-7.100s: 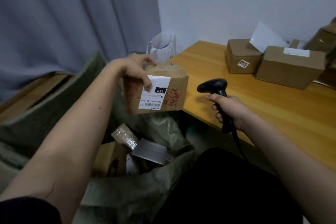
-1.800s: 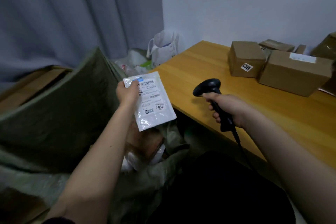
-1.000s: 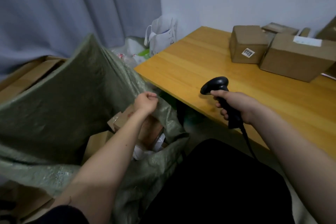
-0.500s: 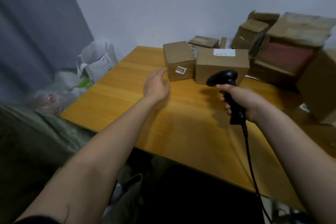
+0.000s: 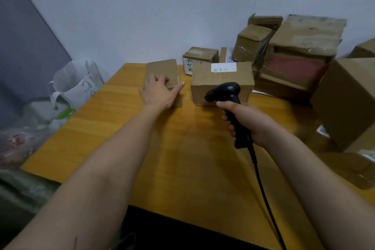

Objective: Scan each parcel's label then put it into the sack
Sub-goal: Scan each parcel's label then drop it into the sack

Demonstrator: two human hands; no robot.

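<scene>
A small plain cardboard box (image 5: 162, 68) stands at the far left of the wooden table (image 5: 182, 158). My left hand (image 5: 158, 93) grips it, fingers over its top front edge and thumb along its right side. My right hand (image 5: 251, 122) holds a black corded barcode scanner (image 5: 227, 93) upright, its head pointing left, in front of a wider box with a white label (image 5: 221, 77). A strip of the green woven sack (image 5: 20, 186) shows at the lower left, below the table edge.
Behind stand a small box with handwriting (image 5: 199, 59), a stack of worn cartons (image 5: 292, 55) and a big box (image 5: 347, 99) at the right. A white plastic bag (image 5: 75, 85) and clear bags lie left of the table. The scanner cable (image 5: 263, 193) hangs across the table front.
One second ago my left hand was in the sack; it has since reached across the table and closed on the small box. The view has turned right to the table. The scanner hand barely moved.
</scene>
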